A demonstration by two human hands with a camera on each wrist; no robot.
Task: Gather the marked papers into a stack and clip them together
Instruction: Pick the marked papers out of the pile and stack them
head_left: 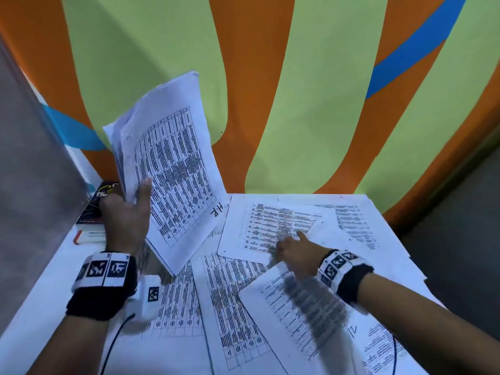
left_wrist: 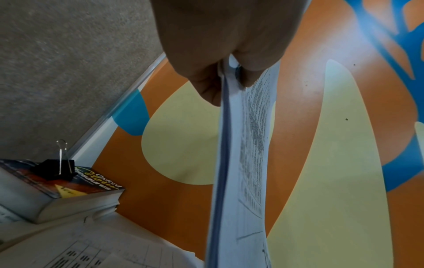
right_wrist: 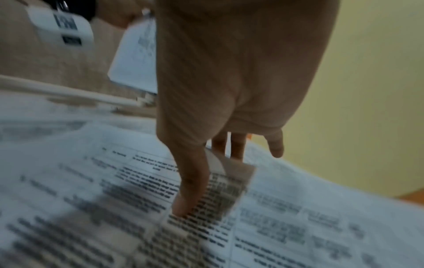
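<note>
Far left: grey panel (head_left: 32, 147) rising along the table's (head_left: 48, 280) left edge, closing that side. Book (left_wrist: 75, 190) in the back-left corner, against the striped wall (head_left: 297, 90); black clip (left_wrist: 56, 167) standing on its cover, wire handle up.

Left hand (head_left: 127, 217) raised above the table's left part, thumb on the printed face, fingers behind, pinching a stack (head_left: 167, 169) of sheets by its left edge. Stack near upright, long axis running up and slightly left, top edge high against the wall, lower corner hanging just over the loose sheets; handwritten "HP" at its lower right corner. Seen edge-on in the left wrist view.

Centre: loose sheets (head_left: 232, 299) overlapping across the table, long axes at mixed angles, some reaching the near edge. Open air above them up to the wall.

Right hand (head_left: 295, 250) low over the middle, gripping a sheet (head_left: 300, 301) that slants from the hand toward the near right, blurred. Thumb on its printed face, fingers beneath, little finger spread apart in the right wrist view.

Right: more sheets (head_left: 357, 223) running to the table's right edge, some overhanging; dark floor (head_left: 460, 239) beyond, unobstructed.
</note>
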